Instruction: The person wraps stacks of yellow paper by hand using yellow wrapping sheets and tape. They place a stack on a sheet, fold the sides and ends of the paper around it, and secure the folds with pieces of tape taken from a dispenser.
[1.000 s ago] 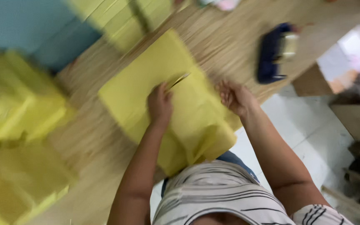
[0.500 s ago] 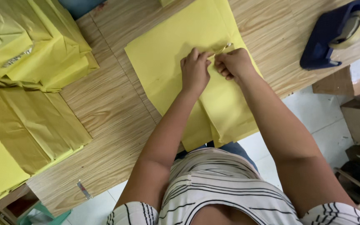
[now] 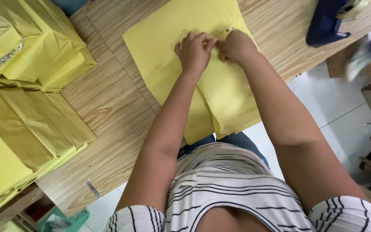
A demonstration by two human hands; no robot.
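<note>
Nearest the camera, the person's striped top fills the bottom of the view, and both bare forearms reach away over the edge of the wooden desk. A yellow sheet lies flat on the desk in front of the person, its near part hanging over the desk edge toward the lap, with a folded flap running down its right side.

The left hand rests on the sheet, fingers curled down and pinching at the sheet's upper right part. The right hand sits just beside it, touching it, closed in a loose fist on the same spot of the sheet; its fingertips are hidden, so what lies between them cannot be told. Both grips are closed on the yellow sheet.

To the left, two stacks of yellow folded bags take up the desk: a nearer stack at the desk's left corner and a farther stack behind it, both well apart from the hands. A small strip of clear tape sticks near the desk's front edge.

Farther off on the right, one dark blue tape dispenser stands on the desk. Beyond the desk's edge, white floor tiles show.
</note>
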